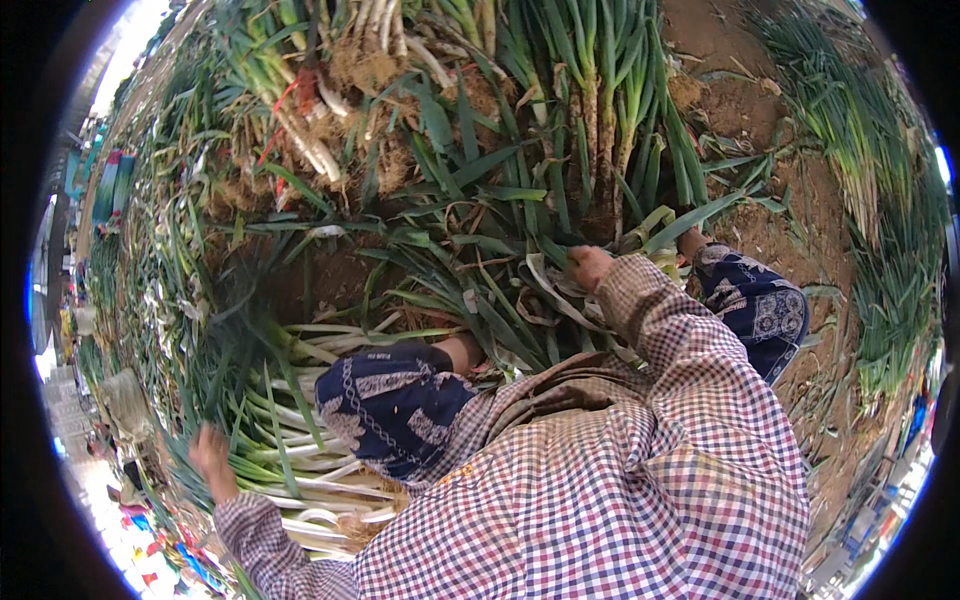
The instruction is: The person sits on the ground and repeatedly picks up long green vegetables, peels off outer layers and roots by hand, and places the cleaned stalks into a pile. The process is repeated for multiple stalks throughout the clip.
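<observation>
My left hand [210, 456] is out at the lower left, over the green leaves beside a pile of long green onions [300, 450] with white stems; it is blurred, and I cannot tell whether it grips a leaf. My right hand [590, 268] is near the middle, its fingers curled by green leaves and a dry, pale leaf [547, 277]; what lies inside the fingers is hidden. Beyond it, green onions [600, 112] stand upright in a bunch. Bundles with rooty ends and red ties [281, 97] lie at the upper left.
Loose leaves [442, 292] cover the ground between my knees, which are in blue patterned cloth [397, 405]. Brown soil [810, 202] shows at the right, with a long row of green onions [862, 165] beyond. More leaves and onions [172, 262] are heaped along the left.
</observation>
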`<state>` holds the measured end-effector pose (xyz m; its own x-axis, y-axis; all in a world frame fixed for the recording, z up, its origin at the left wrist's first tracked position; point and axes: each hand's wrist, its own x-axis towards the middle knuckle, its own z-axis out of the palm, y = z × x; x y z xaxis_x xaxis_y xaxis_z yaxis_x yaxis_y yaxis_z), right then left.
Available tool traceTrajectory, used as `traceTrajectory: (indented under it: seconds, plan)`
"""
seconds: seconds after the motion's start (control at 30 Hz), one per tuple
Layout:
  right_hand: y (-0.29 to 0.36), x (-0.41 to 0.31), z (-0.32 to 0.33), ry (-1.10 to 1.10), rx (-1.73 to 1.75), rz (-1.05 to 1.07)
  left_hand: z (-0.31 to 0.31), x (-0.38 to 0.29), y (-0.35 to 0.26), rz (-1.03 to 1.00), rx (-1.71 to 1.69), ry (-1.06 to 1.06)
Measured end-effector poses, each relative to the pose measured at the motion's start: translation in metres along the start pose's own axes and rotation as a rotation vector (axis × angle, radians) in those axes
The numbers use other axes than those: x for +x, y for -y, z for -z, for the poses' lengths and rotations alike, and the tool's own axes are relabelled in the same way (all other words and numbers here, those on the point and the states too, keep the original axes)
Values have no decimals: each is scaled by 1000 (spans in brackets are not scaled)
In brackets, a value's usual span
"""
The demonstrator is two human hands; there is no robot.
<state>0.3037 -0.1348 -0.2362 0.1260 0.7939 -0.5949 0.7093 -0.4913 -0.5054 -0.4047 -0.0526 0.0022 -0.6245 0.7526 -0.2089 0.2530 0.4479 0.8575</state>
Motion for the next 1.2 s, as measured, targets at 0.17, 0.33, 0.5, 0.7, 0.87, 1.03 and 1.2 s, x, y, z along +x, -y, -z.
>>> traceTrajectory:
  seconds: [0.17,0.33,0.5,0.7,0.87,1.03,1.2]
  plan:
    - [-43,64,6,-142,279,-74,-279,-172,-127,-454,-98,957]
    - [-139,141,-9,-417,264,-439,-394,-299,-163,-343,0,1465]
    - [-183,180,4,-358,562,-632,-415,-307,-156,-72,248,1353]
    - [-118,125,65,-363,1007,-312,-437,-311,-163,-168,279,1343]
    - [2,12,81,-284,1562,230,-451,-313,-165,-207,248,1355]
    - [94,-81,73,-140,1352,221,-464,-302,-158,-255,110,1328]
    - [115,-134,84,-215,1007,423,-470,-292,-155,-136,-29,1301]
